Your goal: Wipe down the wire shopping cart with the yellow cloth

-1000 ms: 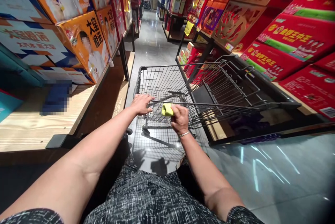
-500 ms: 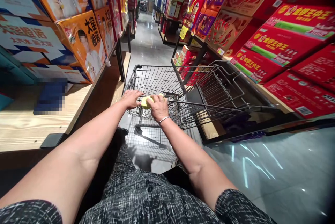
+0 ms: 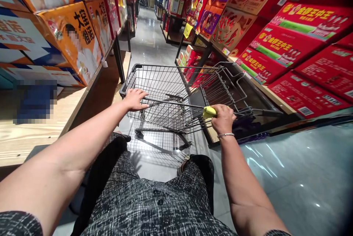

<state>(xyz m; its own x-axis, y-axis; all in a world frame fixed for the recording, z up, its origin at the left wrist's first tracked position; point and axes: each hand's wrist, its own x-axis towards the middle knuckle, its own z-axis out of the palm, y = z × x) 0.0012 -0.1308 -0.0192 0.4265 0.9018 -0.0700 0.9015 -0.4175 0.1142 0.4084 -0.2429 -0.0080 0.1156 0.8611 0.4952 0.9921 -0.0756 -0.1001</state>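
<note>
In front of me stands a black wire shopping cart (image 3: 162,81), its basket holding nothing I can make out. My left hand (image 3: 135,99) grips the cart's handle bar near its left end, fingers over the bar and thumb on the near side. A yellow cloth (image 3: 209,112), folded small, is in my right hand (image 3: 224,117). That hand is closed around it and presses it on the handle bar (image 3: 176,103), toward the right end. Part of the cloth is hidden under my fingers.
On the left, orange and white cartons (image 3: 74,41) are stacked on a wooden shelf (image 3: 49,133). Red gift boxes (image 3: 284,41) fill the shelf on the right, close to the cart. A grey tiled aisle (image 3: 146,41) runs ahead between the shelves.
My right hand has slid the yellow cloth rightward along the handle bar, away from my left hand. My left hand stays near the left end. The view has shifted slightly.
</note>
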